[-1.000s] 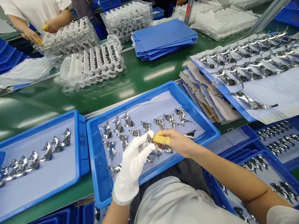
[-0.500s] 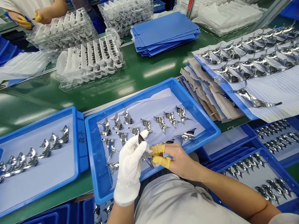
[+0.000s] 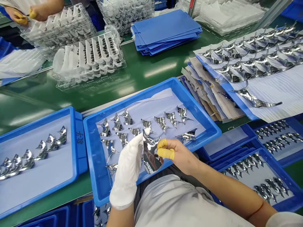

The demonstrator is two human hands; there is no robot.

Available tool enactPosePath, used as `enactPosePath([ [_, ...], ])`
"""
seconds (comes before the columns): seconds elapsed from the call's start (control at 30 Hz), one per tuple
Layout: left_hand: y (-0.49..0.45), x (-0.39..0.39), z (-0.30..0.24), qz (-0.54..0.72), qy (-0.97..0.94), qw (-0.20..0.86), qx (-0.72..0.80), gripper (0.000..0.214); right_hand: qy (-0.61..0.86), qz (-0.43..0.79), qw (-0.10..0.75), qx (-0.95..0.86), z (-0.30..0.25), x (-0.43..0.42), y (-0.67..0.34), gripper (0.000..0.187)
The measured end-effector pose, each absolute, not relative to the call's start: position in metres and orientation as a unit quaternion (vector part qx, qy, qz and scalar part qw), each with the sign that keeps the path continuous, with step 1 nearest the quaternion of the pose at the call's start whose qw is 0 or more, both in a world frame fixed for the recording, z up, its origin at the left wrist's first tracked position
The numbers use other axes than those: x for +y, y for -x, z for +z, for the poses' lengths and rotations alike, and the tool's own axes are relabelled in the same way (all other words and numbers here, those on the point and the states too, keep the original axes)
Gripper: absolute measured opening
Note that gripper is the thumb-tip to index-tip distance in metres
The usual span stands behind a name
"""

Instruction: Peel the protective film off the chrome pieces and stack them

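Right hand (image 3: 183, 156) — yellow-covered thumb and finger pinching one chrome piece (image 3: 151, 154), mirror-bright, curved, sharp-cornered; left hand (image 3: 126, 171) gloved, at its left edge, grip unclear; held over one blue tray (image 3: 95, 179); at least twelve similar pieces (image 3: 161, 124) inside.

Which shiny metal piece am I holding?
The metal piece your right hand pinches beside the gloved left hand; pieces in the blue tray below lie on its liner.
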State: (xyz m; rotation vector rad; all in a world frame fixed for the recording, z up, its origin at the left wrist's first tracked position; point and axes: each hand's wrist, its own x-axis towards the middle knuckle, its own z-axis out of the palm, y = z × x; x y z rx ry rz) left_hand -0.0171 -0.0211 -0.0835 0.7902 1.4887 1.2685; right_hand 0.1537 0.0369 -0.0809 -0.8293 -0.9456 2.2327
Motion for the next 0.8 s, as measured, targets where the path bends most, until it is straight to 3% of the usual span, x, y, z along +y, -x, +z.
enactPosePath([
  [0.17,0.007,-0.013,-0.067,0.479,-0.351,0.570,0.568,0.076,0.294,0.845,0.292,-0.339,-0.081,0.035,-0.151,0.024],
  [0.37,0.003,-0.010,-0.068,0.549,-0.285,0.553,0.558,0.040,0.300,0.853,0.284,-0.319,-0.082,0.034,-0.150,0.029],
  [0.7,-0.008,-0.007,-0.067,0.597,-0.196,0.540,0.560,0.035,0.270,0.888,0.279,-0.246,-0.080,0.034,-0.147,0.033],
  [0.8,-0.011,-0.005,-0.053,0.596,-0.190,0.528,0.574,0.022,0.246,0.909,0.260,-0.213,-0.086,0.032,-0.145,0.032],
])
